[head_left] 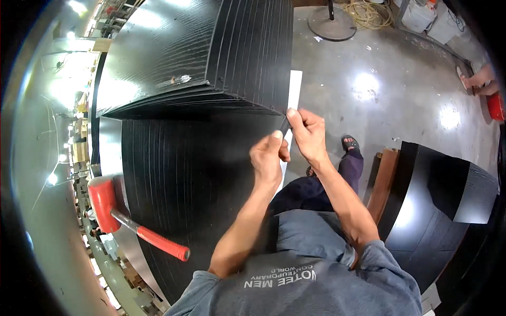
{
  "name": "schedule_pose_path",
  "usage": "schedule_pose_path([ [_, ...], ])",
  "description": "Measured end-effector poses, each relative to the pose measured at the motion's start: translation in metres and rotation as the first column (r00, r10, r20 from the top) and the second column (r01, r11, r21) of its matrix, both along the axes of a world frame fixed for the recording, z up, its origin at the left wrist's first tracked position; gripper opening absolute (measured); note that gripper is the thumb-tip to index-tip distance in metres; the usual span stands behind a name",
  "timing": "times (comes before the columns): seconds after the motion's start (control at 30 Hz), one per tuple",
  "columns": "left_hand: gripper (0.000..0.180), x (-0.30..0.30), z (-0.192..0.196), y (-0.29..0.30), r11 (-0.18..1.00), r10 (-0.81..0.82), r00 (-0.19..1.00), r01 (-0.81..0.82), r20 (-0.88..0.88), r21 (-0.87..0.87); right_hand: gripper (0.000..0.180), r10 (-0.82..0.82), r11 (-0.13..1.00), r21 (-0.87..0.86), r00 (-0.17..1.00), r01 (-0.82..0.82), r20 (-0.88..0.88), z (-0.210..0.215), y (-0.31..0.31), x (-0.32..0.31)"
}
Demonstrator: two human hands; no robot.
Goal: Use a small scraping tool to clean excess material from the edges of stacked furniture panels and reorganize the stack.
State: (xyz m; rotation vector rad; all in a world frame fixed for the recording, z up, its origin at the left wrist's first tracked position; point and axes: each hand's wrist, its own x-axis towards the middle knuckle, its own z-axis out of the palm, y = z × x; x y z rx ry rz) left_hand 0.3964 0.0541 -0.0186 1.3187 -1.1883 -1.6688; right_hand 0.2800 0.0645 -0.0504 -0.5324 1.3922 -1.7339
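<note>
My left hand [268, 157] and my right hand [309, 135] are close together, beside the near corner of a stack of black boards [247, 58]. Both hands are closed, thumbs up, pinching a small dark strip [284, 125] that spans the gap between them. Its exact kind is hard to make out against the dark boards. To the left of my arms, a rubber mallet [105, 205] with a red head and a red grip lies on a lower stack of black boards [168, 168]. A small shiny piece [182, 79] rests on the upper stack.
A white strip [295, 87] runs along the stack's right side. More black panels [421, 195] stand to my right beside a brown board [383, 181]. Farther off are a round metal base [332, 26], coiled yellow hose [369, 15], and another person's legs [477, 79] near a red container [495, 105].
</note>
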Motion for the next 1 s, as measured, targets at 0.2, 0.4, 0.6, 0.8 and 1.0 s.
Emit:
schedule_pose_path([
  [0.2,0.023,-0.005,0.064,-0.008,0.957,-0.033,0.995,0.005,-0.094,-0.29,0.039,-0.051,0.953,-0.304,0.979,-0.012,-0.196,0.071,-0.01,-0.016],
  [0.4,0.031,-0.007,0.061,-0.014,0.937,0.038,0.999,-0.039,-0.012,-0.348,0.037,-0.17,0.899,-0.438,0.91,-0.015,-0.379,0.065,-0.023,-0.017],
  [0.6,0.028,0.021,-0.078,-0.003,0.98,-0.06,0.983,0.026,0.174,0.195,0.047,0.038,0.975,0.223,0.993,-0.012,-0.116,-0.112,0.01,0.024],
  [0.8,0.032,-0.008,0.044,0.001,0.961,-0.062,0.995,0.079,0.072,-0.265,0.043,-0.077,0.976,-0.215,0.98,0.037,-0.184,0.042,0.004,-0.016],
  [1.0,0.03,-0.008,0.086,-0.014,0.94,0.047,0.992,-0.083,-0.114,-0.331,0.035,-0.196,0.876,-0.482,0.92,0.009,-0.339,0.09,-0.028,-0.014],
])
